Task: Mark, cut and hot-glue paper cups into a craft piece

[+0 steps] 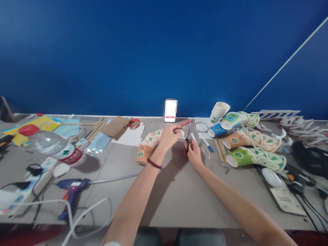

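Note:
My right hand [194, 153] is closed around the black handles of a pair of scissors [187, 144], whose blades point away from me. Close beside it, my left hand [170, 138] pinches a small white piece [180, 133], with the wrist wearing a dark red bead bracelet [154, 163]. What exactly the white piece is, I cannot make out. Under and left of my left hand lies a row of joined paper cups [144, 153], orange at the near end and leaf-patterned beyond; my forearm hides part of it. A red strip [185, 123] lies just past the fingers.
A lit phone [170, 111] leans against the blue wall. Joined cups [241, 157], wooden sticks [219, 149] and a blue-and-white marker [206, 142] lie to the right. Leftward are a glue gun [73, 184], a water bottle [57, 145], a power strip [36, 181], cardboard [116, 126] and loose cables.

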The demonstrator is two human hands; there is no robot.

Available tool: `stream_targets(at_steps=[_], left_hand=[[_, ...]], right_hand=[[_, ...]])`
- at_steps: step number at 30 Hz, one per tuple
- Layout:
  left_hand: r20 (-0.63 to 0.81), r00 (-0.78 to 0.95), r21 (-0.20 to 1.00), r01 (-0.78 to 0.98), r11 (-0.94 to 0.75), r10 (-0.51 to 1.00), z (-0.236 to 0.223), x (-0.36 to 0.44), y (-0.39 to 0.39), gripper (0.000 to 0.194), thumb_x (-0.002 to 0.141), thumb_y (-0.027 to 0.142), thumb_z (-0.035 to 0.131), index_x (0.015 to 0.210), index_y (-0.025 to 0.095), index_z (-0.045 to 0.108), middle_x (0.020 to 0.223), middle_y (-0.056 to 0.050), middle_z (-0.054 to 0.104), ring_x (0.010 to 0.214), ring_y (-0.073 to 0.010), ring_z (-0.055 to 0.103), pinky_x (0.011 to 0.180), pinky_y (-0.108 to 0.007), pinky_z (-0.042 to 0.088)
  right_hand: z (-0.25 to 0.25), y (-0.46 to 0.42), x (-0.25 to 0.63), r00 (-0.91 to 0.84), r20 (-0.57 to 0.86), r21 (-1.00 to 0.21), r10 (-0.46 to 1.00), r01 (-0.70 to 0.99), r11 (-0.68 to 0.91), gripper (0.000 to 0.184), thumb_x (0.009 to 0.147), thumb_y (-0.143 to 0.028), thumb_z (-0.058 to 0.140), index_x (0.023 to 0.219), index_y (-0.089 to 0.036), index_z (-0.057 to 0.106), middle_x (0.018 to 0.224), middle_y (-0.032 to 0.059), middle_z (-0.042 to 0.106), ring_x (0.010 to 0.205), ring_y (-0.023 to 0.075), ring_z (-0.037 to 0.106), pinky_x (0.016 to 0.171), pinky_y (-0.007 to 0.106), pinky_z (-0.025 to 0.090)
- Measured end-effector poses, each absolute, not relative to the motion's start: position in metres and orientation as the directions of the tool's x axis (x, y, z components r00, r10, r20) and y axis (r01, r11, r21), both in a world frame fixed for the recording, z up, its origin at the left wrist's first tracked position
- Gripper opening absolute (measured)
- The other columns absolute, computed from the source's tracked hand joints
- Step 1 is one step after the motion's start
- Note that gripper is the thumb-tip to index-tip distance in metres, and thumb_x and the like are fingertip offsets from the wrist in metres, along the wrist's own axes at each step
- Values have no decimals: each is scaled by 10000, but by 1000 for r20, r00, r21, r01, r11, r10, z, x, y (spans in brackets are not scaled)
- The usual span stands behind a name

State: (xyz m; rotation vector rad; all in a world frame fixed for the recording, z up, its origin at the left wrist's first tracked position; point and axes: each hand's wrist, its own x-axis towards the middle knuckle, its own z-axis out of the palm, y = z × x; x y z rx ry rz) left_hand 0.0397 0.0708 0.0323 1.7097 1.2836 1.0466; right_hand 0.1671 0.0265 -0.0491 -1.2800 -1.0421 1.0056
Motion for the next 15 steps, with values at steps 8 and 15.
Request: stream_targets(at_steps=[8,15], left_hand=[[75,88,969,229,-94,993,34,41,68,149,739,143,641,885,156,668,914,-47,709,797,-154,664,706,-257,521],[-29,132,997,80,19,991,31,41,72,217,777,143,581,944,169,718,931,-46,721,734,-128,632,717,-272,515]], right_hand=[[-49,27,167,235,38,-999,971,-7,41,408,719,-605,675,770,-237,506,594,-41,551,462,117,461,379,231,374],[-48,26,167,231,34,-999,972,18,31,455,697,-653,676,754,-233,510,597,-37,542,466,114,470,376,231,377]])
